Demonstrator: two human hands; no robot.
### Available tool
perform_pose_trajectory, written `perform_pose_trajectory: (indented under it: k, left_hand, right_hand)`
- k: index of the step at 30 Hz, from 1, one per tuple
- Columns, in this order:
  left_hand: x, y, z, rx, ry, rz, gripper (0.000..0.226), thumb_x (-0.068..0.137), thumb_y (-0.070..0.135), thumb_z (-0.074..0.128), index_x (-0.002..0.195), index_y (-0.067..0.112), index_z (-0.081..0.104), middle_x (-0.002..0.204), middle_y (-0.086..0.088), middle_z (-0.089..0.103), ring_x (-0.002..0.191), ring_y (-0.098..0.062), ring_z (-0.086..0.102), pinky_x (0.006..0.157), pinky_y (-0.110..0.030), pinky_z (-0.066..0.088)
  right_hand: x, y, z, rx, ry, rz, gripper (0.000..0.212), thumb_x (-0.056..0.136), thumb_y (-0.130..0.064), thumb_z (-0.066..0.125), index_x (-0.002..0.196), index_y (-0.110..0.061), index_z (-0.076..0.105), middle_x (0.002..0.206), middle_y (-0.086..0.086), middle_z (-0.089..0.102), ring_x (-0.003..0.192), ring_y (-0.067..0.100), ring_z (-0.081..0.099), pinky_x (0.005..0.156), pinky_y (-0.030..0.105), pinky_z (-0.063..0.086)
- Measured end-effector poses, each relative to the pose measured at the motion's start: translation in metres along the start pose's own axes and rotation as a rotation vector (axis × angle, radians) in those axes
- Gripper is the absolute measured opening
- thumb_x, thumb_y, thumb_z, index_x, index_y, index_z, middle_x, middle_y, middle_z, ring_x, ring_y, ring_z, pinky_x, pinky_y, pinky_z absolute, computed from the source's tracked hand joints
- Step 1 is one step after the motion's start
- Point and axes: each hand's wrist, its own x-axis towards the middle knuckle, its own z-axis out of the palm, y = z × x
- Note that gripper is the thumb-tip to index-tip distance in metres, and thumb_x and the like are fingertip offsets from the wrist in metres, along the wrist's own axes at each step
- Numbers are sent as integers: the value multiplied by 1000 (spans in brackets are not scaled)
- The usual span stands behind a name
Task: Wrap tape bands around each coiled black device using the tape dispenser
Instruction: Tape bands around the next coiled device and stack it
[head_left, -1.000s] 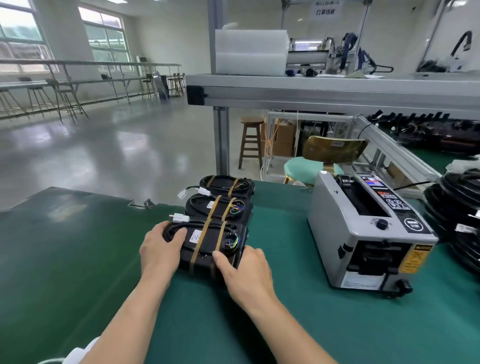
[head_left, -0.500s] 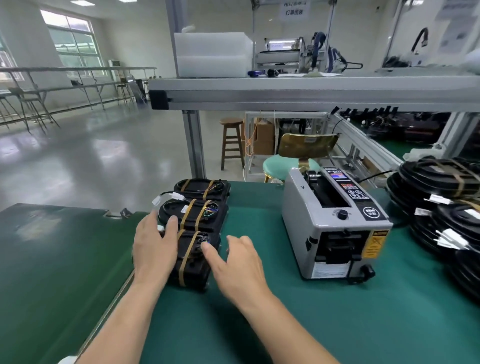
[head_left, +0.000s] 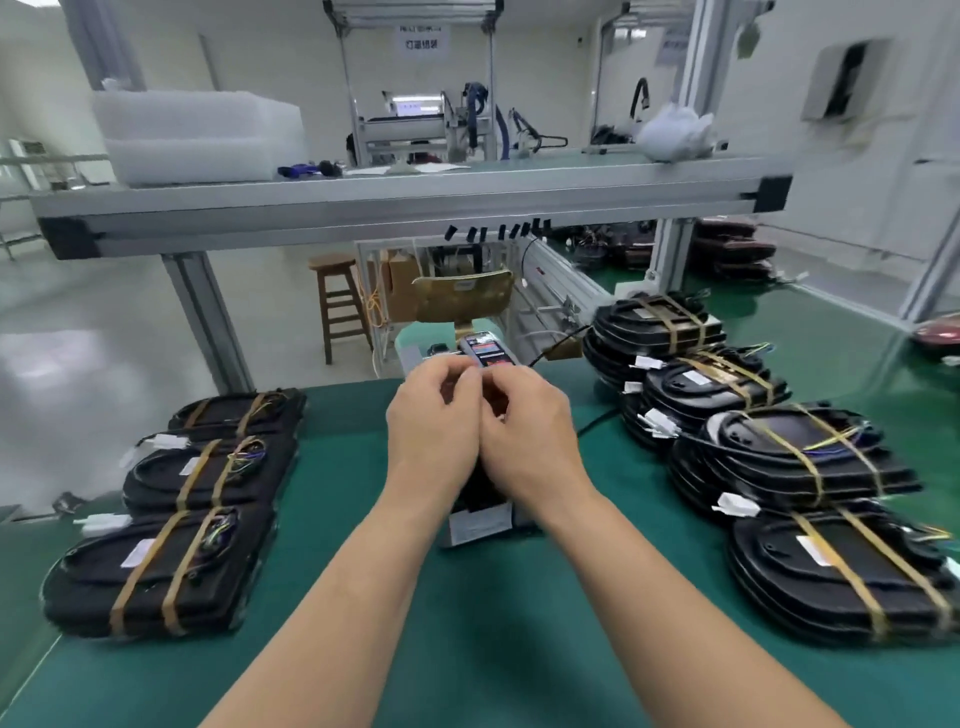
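Above the grey boxy tape dispenser (head_left: 475, 525), left hand (head_left: 434, 421) and right hand (head_left: 530, 436) are holding fingers curled together, contents unclear; flat black coiled devices (head_left: 156, 571) are looking stiff, probably edge-gripping best.

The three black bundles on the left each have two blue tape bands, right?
Not blue. In the head view, the two tape bands on each of the three black bundles on the left are brownish tan.

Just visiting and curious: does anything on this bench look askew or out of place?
Only mildly: the right stacks of black devices slump and fan out unevenly, while the left row lies neat.
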Motion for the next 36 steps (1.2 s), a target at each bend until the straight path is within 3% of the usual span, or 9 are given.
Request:
perform_pose_trajectory:
  k: [7,10,13,17,20,22,28,32,36]
  left_hand:
    - [9,25,98,-38,-311,-115,30,97,21,53,124,15,64,116,2,66,110,-16,60,99,-35,48]
    - [26,28,140,-133,-373,-290,13,96,21,53,101,18,65,113,-7,65,113,-30,60,102,-47,48]
    - [51,19,174,-186,-377,-456,5,99,22,53,103,19,53,93,-2,54,102,-28,58,102,-41,47]
    - [94,3,210,-224,-315,-619,33,98,20,55,72,18,36,72,0,35,74,-20,39,75,-30,36]
    - [117,0,231,-273,-265,-691,21,98,26,58,102,6,51,92,-6,55,81,-22,53,74,-29,47]
    - [131,-6,246,-272,-243,-664,46,95,29,61,130,2,50,118,-10,61,103,-26,59,91,-35,52]
    - [147,-12,271,-232,-235,-597,44,92,32,65,122,1,57,111,-11,64,94,-25,61,75,-30,45]
    - [147,-11,274,-283,-253,-630,21,90,22,70,99,7,59,82,-4,64,65,-12,58,46,-22,38]
    - [143,-4,267,-395,-248,-653,19,93,11,65,109,13,56,89,-5,67,71,-15,62,50,-24,43]
  right_hand:
    - [33,66,-80,-95,56,111,20,88,-13,58,99,-17,75,97,2,73,90,18,62,72,24,38]
    - [62,105,-104,-165,86,195,22,90,-15,58,105,-17,75,105,0,73,96,16,62,74,20,36]
    - [94,148,-123,-252,92,298,28,94,-16,55,118,-16,70,121,4,68,109,20,61,84,23,42]
    - [139,198,-150,-362,167,387,30,95,-18,54,122,-12,66,125,12,59,115,31,56,93,36,46]
    - [166,226,-167,-466,212,452,36,97,-21,51,132,-12,58,133,12,54,127,33,44,98,41,43]
    - [179,238,-173,-477,238,489,37,98,-23,50,132,-10,54,134,11,52,128,32,40,98,42,41]
    - [202,245,-175,-340,68,617,53,96,-44,44,137,-10,46,133,13,56,113,32,53,95,41,45]
    - [201,243,-173,-338,31,608,41,93,-38,52,121,-8,55,99,9,63,78,22,54,78,37,48]
    - [192,230,-175,-258,60,598,33,91,-36,58,110,-9,56,104,14,63,80,20,57,80,39,52]
